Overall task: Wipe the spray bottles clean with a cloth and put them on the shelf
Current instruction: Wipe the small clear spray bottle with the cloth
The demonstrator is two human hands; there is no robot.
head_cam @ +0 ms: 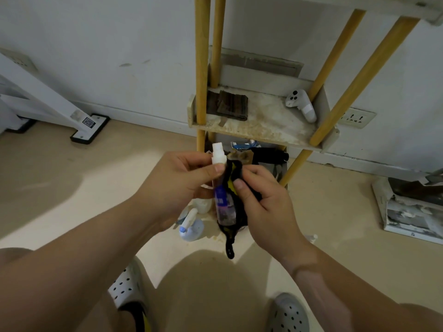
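Note:
My left hand [182, 180] grips a slim spray bottle [223, 200] with a white nozzle and a purple label, held upright in front of the shelf unit. A black cloth with yellow trim [233, 212] is pressed against the bottle's right side by my right hand [261, 202], which pinches it; the cloth's tail hangs down below. On the floor under my hands stand a pale blue trigger spray bottle [191, 227] and a small white bottle [203, 204], partly hidden. The middle shelf [263, 123] of the white unit with wooden posts is stained.
A white game controller [302, 104] and a dark folded cloth [230, 105] lie on the middle shelf. Dark items fill the bottom shelf [266, 154]. A white box [407, 212] sits on the floor at right, a white stand foot [88, 128] at left. My sandalled feet are below.

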